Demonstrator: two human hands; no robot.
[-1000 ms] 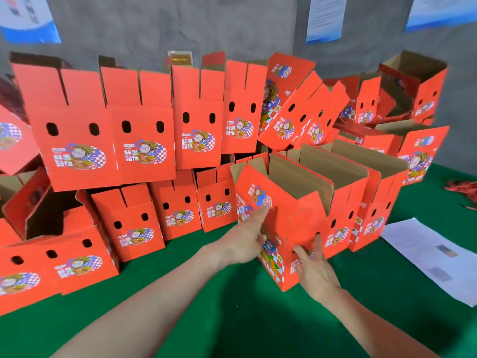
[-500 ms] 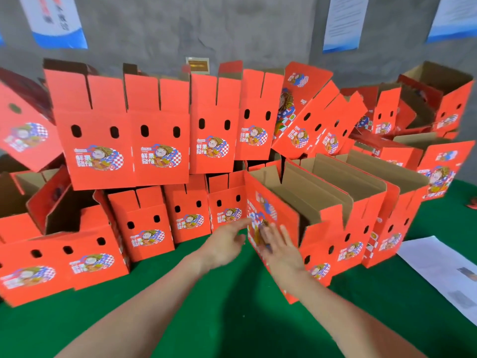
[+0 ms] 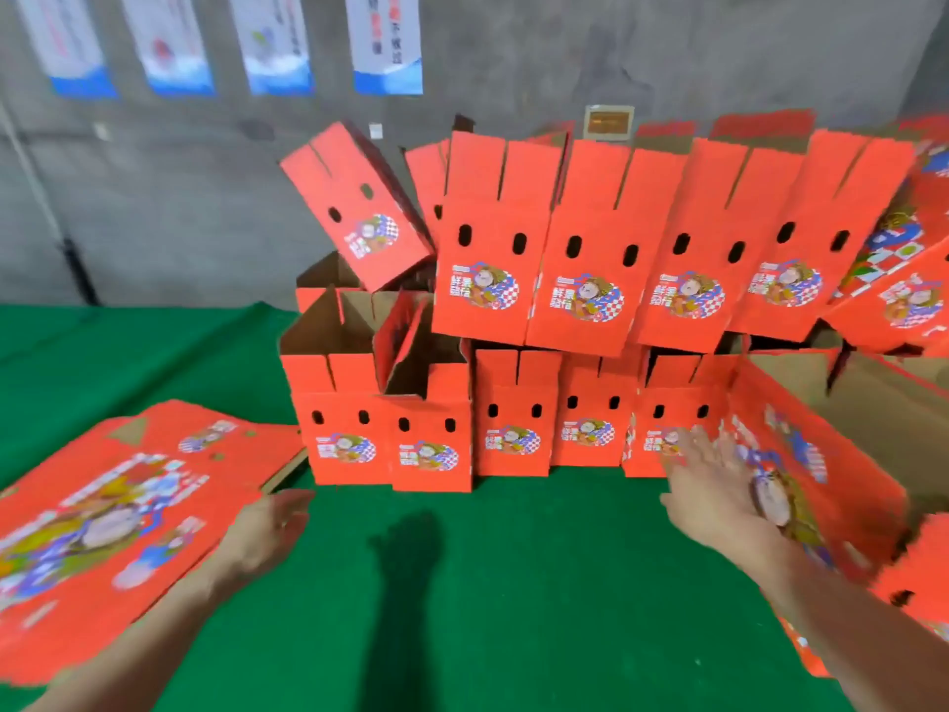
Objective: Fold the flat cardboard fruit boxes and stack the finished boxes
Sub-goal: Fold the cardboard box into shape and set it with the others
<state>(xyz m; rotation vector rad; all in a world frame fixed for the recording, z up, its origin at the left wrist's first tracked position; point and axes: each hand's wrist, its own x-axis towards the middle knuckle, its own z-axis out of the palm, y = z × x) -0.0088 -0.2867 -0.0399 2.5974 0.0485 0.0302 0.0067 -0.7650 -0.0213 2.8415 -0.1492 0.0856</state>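
A pile of flat red cardboard fruit boxes (image 3: 118, 516) lies on the green table at the left. My left hand (image 3: 262, 531) is at the pile's right edge, fingers loosely curled; I cannot see if it grips a sheet. My right hand (image 3: 714, 490) is open with fingers spread, against or just off the printed side of a folded red box (image 3: 801, 485) at the right. Behind, several folded red boxes (image 3: 539, 280) are stacked in two rows, open tops up.
The green table (image 3: 462, 608) runs between my arms up to the stack. A tilted box (image 3: 359, 203) leans on the upper left of the stack. A grey wall with hanging posters (image 3: 385, 43) stands behind.
The view has swung left, bringing the flat pile into sight. My left hand moved away from the folded box to the flat pile. My right hand stays by the folded box.
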